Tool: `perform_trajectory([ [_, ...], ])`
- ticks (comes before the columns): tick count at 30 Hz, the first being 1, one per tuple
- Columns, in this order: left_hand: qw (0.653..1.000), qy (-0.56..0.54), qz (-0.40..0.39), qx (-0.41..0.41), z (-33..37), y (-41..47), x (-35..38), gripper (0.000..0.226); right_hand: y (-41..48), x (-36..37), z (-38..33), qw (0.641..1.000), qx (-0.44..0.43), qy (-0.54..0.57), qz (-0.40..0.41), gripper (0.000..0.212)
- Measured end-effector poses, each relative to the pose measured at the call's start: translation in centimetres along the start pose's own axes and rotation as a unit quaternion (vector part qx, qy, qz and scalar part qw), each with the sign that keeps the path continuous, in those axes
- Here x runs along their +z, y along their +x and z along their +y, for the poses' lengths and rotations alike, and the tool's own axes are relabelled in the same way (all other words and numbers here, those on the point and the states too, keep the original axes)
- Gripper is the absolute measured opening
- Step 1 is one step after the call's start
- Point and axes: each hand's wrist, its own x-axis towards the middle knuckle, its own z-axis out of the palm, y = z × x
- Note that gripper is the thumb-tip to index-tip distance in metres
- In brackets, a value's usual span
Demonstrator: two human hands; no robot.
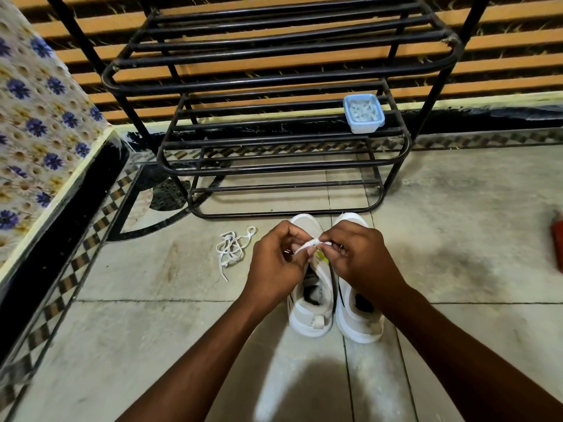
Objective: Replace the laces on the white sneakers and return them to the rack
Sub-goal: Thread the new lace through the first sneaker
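- On the floor just before the black rack (274, 169), the white sneakers (307, 318) stand side by side, toes toward it.
- The left hand (277, 263) and right hand (362, 257) both pinch a white lace (310, 245), held short between them above the left-side shoe.
- A loose lace (231, 251) lies tangled on the floor, near the shoes' left.
- The lace looks soft, light and limp, so it is probably best pinched close to its tip for threading.
- The shoes seem light; the heel collar should give a firm hold.

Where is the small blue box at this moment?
In the head view, the blue box sits at the right end of the black rack's second shelf from the top, beyond the white sneakers.
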Motion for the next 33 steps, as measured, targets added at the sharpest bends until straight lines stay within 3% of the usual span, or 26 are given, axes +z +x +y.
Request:
perform_trajectory([
  [6,1.000,-0.002,-0.003,0.003,-0.2,0.2,-0.2,0.036,-0.9,1.1,-0.6,0.998,0.026,-0.054,0.032,0.009],
  [14,0.991,-0.094,-0.025,-0.090,0.1,0.8,-0.1,0.046,-0.6,1.4,-0.9,0.997,0.075,0.021,0.022,0.005],
  [18,0.984,-0.116,-0.072,-0.113,0.1,0.7,-0.4,0.041,-0.7,1.7,-0.9,0.997,0.072,0.041,0.010,0.008],
  [25,0.978,-0.129,-0.066,-0.148,0.6,0.4,-1.2,0.032,-0.6,1.6,-0.8,0.998,0.057,0.028,-0.006,0.009],
  [33,0.996,-0.040,0.003,-0.085,-0.9,1.2,-2.3,0.031,-0.8,0.8,-0.3,0.990,0.137,0.023,-0.003,0.008],
])
